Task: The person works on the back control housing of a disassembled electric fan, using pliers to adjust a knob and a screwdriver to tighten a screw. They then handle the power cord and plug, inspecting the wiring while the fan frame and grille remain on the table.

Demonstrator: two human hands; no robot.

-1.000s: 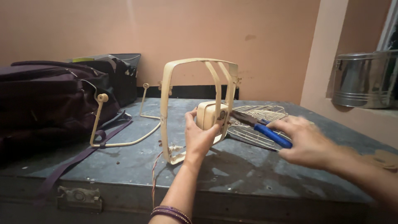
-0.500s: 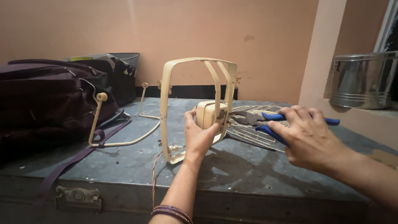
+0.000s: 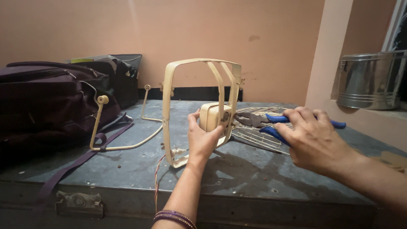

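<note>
Your right hand (image 3: 313,140) has brought the blue-handled pliers (image 3: 271,123) up, jaws now at the fan motor housing (image 3: 212,118); left hand (image 3: 203,138) clasps housing upright on the metal trunk (image 3: 254,178).

The left hand (image 3: 202,140) covers the lower near face of the motor box (image 3: 210,117), so where its fingers sit behind is hidden. The right hand (image 3: 311,140) wraps the blue pliers (image 3: 271,124), hiding most of the handles; their tips meet the box at a spot too small to make out. The grille (image 3: 258,133) runs under that hand. The bag (image 3: 46,101) is cut off at the left edge, the steel pot (image 3: 369,80) at the right.
</note>
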